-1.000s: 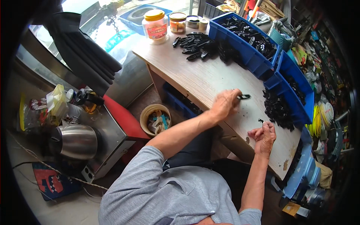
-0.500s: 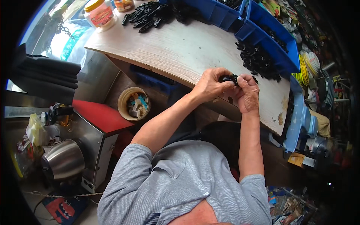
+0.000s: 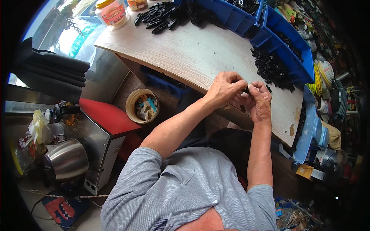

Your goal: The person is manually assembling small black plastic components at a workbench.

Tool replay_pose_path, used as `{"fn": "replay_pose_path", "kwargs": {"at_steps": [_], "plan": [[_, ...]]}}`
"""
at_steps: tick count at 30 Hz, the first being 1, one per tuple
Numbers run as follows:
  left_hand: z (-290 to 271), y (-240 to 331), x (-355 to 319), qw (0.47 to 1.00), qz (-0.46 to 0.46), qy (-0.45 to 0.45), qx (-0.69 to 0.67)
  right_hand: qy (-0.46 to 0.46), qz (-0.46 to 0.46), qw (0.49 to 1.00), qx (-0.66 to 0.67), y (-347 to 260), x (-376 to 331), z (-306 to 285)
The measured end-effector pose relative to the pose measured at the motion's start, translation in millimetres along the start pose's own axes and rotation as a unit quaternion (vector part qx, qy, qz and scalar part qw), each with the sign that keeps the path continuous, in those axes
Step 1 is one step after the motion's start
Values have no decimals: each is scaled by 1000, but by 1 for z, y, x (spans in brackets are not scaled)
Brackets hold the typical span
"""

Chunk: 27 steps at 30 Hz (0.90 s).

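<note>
Over the table's front edge, my hands meet on a small black plastic part (image 3: 245, 91), mostly covered by fingers. My left hand (image 3: 226, 87) pinches it from the left, thumb and fingertips pressed together. From the other side my right hand (image 3: 260, 101) grips it between thumb and bent fingers. Just beyond my right hand, a heap of small black parts (image 3: 273, 69) lies on the pale wooden table (image 3: 185, 54). At the far left of the tabletop is a pile of longer black clip-like pieces (image 3: 163, 16).
Blue bins (image 3: 283, 48) holding black parts line the table's far right. A jar with a yellow lid (image 3: 112, 14) stands at the far left corner. Below sit a waste bucket (image 3: 130, 111) and a red-topped metal cabinet (image 3: 102, 115).
My left fingers have closed in over the black part, so less of it shows. The whole view has shifted slightly, carrying the table and bins right in the picture.
</note>
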<state>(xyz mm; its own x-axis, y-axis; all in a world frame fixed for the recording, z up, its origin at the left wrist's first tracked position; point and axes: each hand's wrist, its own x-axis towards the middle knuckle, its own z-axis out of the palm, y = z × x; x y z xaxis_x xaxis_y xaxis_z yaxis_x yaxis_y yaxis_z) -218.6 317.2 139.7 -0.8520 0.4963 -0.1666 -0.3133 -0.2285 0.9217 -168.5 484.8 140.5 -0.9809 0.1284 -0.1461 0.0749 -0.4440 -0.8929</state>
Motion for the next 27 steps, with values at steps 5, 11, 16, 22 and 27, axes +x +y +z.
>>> {"fn": "replay_pose_path", "kwargs": {"at_steps": [5,11,16,22,27], "plan": [[0,0,-2,998,8,34,-60,-1,19,988,-154,-12,-2,7],[-3,0,-8,998,12,0,-66,-2,-18,977,-212,-1,-6,9],[-13,1,-15,959,200,97,177,-7,-2,984,-176,-4,-11,2],[-186,56,34,564,284,462,622,118,-8,988,-100,-21,-21,-32],[-226,69,51,526,148,425,721,280,-58,958,1,-65,-28,-110]]}}
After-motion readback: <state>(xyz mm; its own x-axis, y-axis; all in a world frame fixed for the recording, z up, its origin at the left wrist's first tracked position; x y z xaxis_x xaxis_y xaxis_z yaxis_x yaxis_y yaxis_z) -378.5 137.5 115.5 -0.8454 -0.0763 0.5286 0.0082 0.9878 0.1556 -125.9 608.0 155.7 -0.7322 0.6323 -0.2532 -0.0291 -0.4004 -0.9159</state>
